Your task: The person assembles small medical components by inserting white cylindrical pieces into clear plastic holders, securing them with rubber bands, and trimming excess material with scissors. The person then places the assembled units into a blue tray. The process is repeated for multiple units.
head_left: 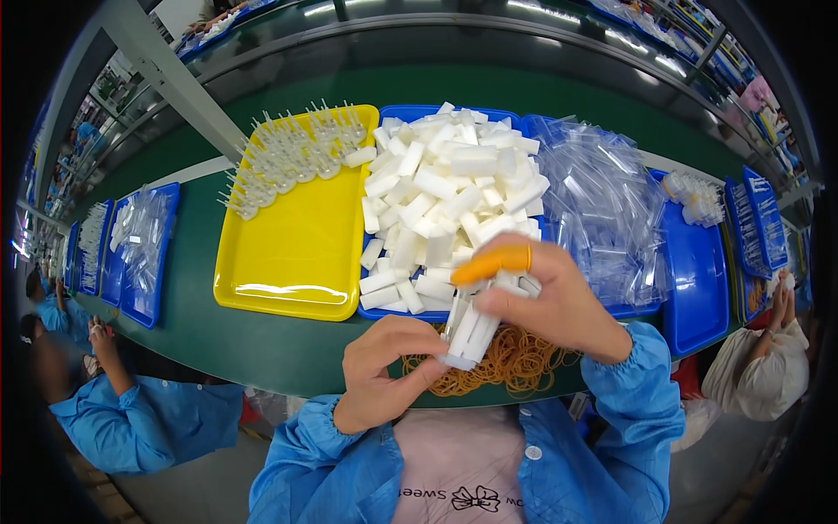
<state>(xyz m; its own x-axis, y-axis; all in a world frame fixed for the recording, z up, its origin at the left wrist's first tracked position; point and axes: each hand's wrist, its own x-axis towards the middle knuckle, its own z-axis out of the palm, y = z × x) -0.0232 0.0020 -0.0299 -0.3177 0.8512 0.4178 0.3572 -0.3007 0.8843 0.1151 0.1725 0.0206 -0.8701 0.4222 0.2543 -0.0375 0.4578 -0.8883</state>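
Between my hands, close to the table's near edge, is a small bundle of white strips that looks partly wrapped in clear plastic. My left hand pinches its lower end between thumb and fingers. At the upper end, my right hand grips it, an orange finger cot covering one finger. Just beyond lies a heap of white foam blocks in a blue tray. Loose tan rubber bands lie beneath and beside the bundle, partly hidden by it.
On the left, a yellow tray holds rows of clear, thin-stemmed parts at its far end. Clear plastic sleeves fill a tray on the right, next to another blue tray. People in blue sleeves work at left.
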